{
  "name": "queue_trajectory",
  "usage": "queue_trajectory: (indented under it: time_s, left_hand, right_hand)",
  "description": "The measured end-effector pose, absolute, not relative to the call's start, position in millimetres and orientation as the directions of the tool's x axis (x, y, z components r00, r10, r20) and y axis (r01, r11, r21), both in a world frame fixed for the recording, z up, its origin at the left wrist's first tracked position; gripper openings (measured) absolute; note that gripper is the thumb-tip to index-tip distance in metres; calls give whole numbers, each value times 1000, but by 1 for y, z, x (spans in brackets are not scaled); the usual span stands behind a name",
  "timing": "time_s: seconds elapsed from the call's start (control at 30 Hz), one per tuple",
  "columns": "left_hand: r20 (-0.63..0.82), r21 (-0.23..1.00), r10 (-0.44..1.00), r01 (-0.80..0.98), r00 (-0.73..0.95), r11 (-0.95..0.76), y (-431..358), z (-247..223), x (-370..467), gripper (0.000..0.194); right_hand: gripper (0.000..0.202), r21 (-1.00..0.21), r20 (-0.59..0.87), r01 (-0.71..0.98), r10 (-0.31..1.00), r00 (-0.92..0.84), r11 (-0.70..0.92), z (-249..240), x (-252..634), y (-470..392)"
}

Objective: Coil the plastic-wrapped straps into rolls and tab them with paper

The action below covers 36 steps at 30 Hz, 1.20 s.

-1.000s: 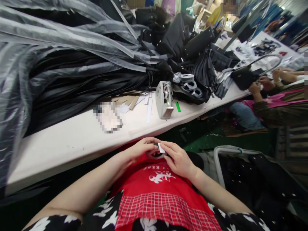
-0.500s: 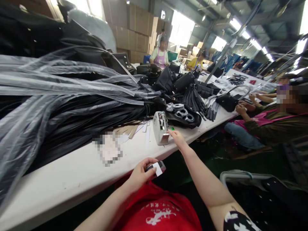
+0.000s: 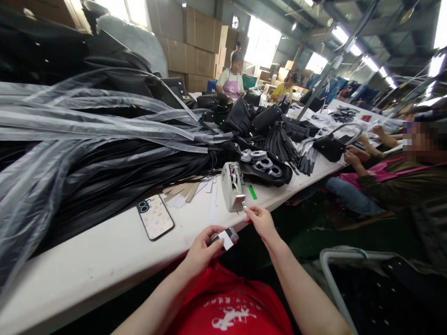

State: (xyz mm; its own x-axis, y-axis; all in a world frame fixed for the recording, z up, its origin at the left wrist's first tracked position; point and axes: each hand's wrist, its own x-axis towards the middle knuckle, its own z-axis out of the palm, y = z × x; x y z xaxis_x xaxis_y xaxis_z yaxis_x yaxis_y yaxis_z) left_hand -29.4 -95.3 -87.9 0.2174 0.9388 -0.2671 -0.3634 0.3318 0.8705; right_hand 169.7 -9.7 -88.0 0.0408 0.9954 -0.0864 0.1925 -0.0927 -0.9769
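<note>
Black or dark grey bundle (image 3: 234,235) at the table's (image 3: 101,253) near edge, white slip (image 3: 226,240) across it; left hand (image 3: 202,245) has its fingers closed around the bundle, thumb against the slip. Judged risk: slip skews if the thumb loosens. Long axis roughly follows the table edge, free end pointing right and slightly away from the body. Right hand (image 3: 261,222): fingers pinched on a pale piece (image 3: 245,208) (probably tape; too small to confirm), just beside the dispenser (image 3: 228,188). Farther left, phone (image 3: 156,217).

1 head-worn camera looks forward and down from close above the red apron (image 3: 230,298), across the white surface (image 3: 104,260) toward distant stacked boxes (image 3: 200,30).
</note>
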Motion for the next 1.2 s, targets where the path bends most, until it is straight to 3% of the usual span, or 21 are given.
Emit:
queue_trajectory:
  time_s: [0.27, 0.53, 0.7, 0.9, 0.97, 1.1, 1.2]
  left_hand:
    - [-181, 948, 976, -241, 122, 206, -85, -83, -16, 41]
    - [-136, 971, 989, -190, 52, 143, -88, -82, -17, 36]
    - [-149, 949, 988, -276, 32, 152, -90, -80, -15, 38]
    - [-206, 943, 965, -296, -163, 151, -87, -77, -4, 37]
    - [-116, 979, 973, -188, -200, 78, -89, -75, 1, 32]
    - [213, 976, 961, 79, -175, -202, -98, -74, 11, 17]
    - [306, 945, 945, 156, -114, -287, -102, -80, 14, 17]
  right_hand:
    - [24, -993, -117, 29, 963, -241, -113, -40, 157, -76]
    - [34, -963, -268, 71, 938, -221, -259, -67, 145, -84]
    - [38, -947, -320, 114, 916, -241, -301, -67, 143, -81]
    - [37, -933, -328, -20, 871, -365, -360, -71, 139, -80]
    - [33, -945, -287, -75, 919, -271, -317, -77, 134, -78]
    - [31, -957, -217, -176, 972, -95, -231, -86, 125, -70]
    - [32, -954, -196, -212, 976, -91, -211, -86, 124, -65]
